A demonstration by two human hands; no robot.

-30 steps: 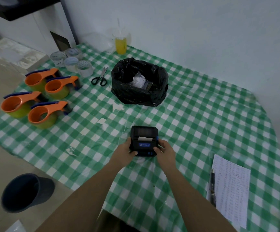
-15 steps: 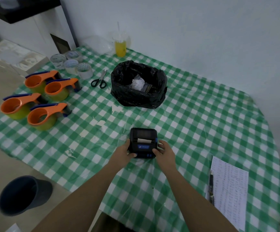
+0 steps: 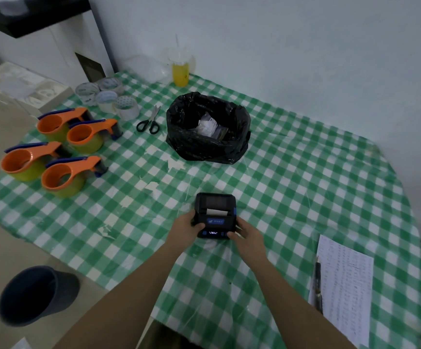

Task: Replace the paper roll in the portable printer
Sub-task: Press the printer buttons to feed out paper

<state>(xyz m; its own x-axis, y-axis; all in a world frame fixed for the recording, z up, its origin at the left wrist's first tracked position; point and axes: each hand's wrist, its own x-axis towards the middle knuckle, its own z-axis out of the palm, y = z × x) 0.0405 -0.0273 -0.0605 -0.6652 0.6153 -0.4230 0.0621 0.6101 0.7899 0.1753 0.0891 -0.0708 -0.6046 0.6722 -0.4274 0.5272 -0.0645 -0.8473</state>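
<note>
A small black portable printer [image 3: 215, 212] with blue trim rests on the green checked tablecloth [image 3: 292, 187] near the table's middle. Its lid is closed and a short white strip of paper [image 3: 215, 212] shows at the slot. My left hand [image 3: 185, 229] grips the printer's left side with the thumb on its top face. My right hand [image 3: 248, 234] holds its right front corner. No spare paper roll is visible.
A black bag [image 3: 208, 129] with wrappers inside sits behind the printer. Scissors [image 3: 150, 122], tape rolls [image 3: 108, 96] and several orange tape dispensers [image 3: 63, 177] lie at the left. A yellow drink cup [image 3: 180, 69] stands at the wall. A printed sheet [image 3: 345, 285] and pen [image 3: 318, 285] lie at right. A dark bin [image 3: 35, 294] stands on the floor.
Both hands stay on the printer; it has shifted very slightly away from me on the cloth.
</note>
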